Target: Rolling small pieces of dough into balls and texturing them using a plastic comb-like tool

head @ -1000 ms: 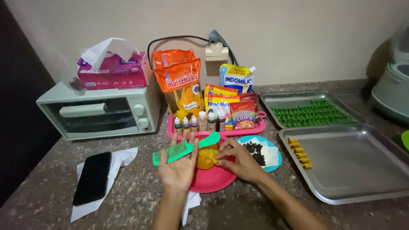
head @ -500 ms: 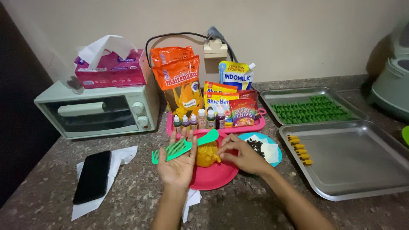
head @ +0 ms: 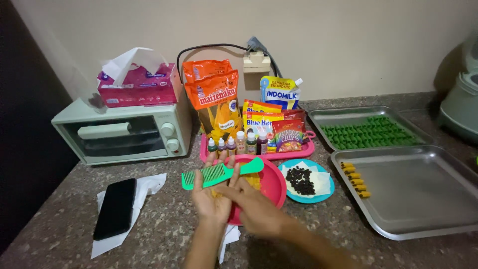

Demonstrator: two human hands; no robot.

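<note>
While the left hand [head: 211,199] lies palm-up over the near rim of the pink plate [head: 271,187], fingers spread flat, a green comb [head: 219,173] rests across them and a bit of yellow dough sits on the palm; the right hand [head: 256,209] crosses in from the right, its fingertips pressed down onto that dough, so the 2 hands meet, neither one closed around the comb; more yellow dough [head: 253,180] lies on the plate just beyond the fingers. Left of the hands a black phone [head: 115,208] lies on white paper [head: 149,187]; right of the plate a blue saucer [head: 306,182] holds dark chips, and a large steel tray [head: 418,194] carries 1 short row of yellow pieces [head: 354,179] along its left edge. Farther back stand small colouring bottles [head: 239,144] on a pink tray [head: 298,151], snack packets [head: 215,97], a second tray of green pieces [head: 368,133], and a pale green toaster oven [head: 124,132] with a tissue box [head: 137,84] on top.
</note>
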